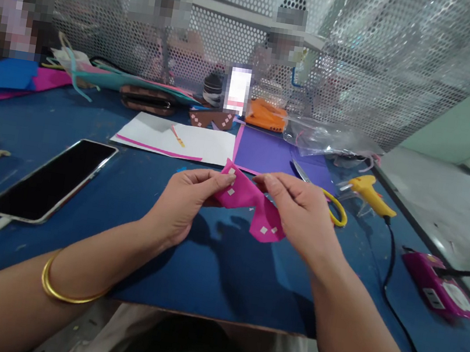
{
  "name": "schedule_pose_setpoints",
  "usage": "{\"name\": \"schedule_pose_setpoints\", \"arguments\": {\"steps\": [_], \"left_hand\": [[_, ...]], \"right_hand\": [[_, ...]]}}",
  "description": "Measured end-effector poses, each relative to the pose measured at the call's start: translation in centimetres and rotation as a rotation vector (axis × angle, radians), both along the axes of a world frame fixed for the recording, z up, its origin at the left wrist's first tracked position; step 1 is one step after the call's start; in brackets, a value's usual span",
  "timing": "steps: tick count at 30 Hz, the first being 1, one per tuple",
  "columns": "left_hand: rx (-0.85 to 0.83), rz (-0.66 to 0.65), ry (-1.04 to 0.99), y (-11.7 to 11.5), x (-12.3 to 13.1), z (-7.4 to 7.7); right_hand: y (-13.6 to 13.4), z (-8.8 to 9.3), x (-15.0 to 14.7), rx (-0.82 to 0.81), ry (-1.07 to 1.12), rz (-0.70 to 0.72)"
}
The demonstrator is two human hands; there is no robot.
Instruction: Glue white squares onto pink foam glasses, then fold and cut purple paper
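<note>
A bright pink glasses-shaped cutout (239, 191) with small white squares stuck on it is held above the blue table. My left hand (190, 196) pinches its left end between thumb and fingers. Closed around the other half, my right hand (296, 206) has its thumb and index finger close together near the upper edge; what lies between those fingertips is too small to make out. The right end of the cutout is partly covered by this hand. Just beyond it lie scissors with yellow handles (338, 210), partly hidden.
White paper (144, 130) and a purple sheet (265, 151) lie behind my hands. A brown glasses-shaped cutout (214, 120) rests further back. A charging phone (51, 181) is on the left. To the right are a yellow glue gun (369, 195) and a magenta power strip (439, 286) with cords.
</note>
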State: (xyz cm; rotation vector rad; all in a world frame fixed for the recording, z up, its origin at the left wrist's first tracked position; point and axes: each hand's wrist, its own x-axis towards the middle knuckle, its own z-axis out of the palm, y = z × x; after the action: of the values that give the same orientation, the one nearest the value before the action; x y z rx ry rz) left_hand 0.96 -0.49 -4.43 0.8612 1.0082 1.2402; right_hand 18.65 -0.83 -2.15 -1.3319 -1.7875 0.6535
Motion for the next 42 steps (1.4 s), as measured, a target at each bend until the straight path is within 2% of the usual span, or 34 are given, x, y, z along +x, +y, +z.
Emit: {"name": "schedule_pose_setpoints", "arguments": {"steps": [3, 7, 13, 15, 20, 23, 26, 28, 36, 42], "left_hand": [[-0.022, 0.043, -0.048, 0.1, -0.3, 0.3], [-0.040, 0.032, -0.079, 0.2, -0.7, 0.3], [-0.045, 0.009, -0.089, 0.3, -0.7, 0.0], [-0.044, -0.004, -0.089, 0.3, -0.7, 0.1], [-0.062, -0.134, 0.015, -0.1, -0.7, 0.4], [-0.065, -0.071, 0.008, -0.1, -0.8, 0.4], [-0.072, 0.023, -0.063, 0.2, -0.9, 0.5], [-0.077, 0.067, -0.111, 0.4, -1.0, 0.6], [-0.109, 0.166, -0.212, 0.7, -1.3, 0.6], [-0.146, 0.127, -0.266, 0.7, -1.1, 0.4]], "right_hand": [[0.1, 0.5, 0.5, -0.061, 0.028, 0.000], [0.1, 0.5, 0.6, -0.203, 0.086, 0.063], [0.1, 0.1, 0.5, -0.191, 0.099, 0.092], [0.2, 0.0, 0.5, -0.164, 0.107, 0.071], [0.5, -0.1, 0.5, -0.041, 0.092, 0.006], [0.7, -0.1, 0.7, 0.076, 0.156, -0.058], [1.0, -0.2, 1.1, 0.205, 0.297, -0.211], [1.2, -0.4, 1.1, 0.223, 0.373, -0.285], [1.3, -1.0, 0.3, 0.031, 0.534, -0.299], [0.7, -1.1, -0.9, -0.260, 0.661, 0.001]]}}
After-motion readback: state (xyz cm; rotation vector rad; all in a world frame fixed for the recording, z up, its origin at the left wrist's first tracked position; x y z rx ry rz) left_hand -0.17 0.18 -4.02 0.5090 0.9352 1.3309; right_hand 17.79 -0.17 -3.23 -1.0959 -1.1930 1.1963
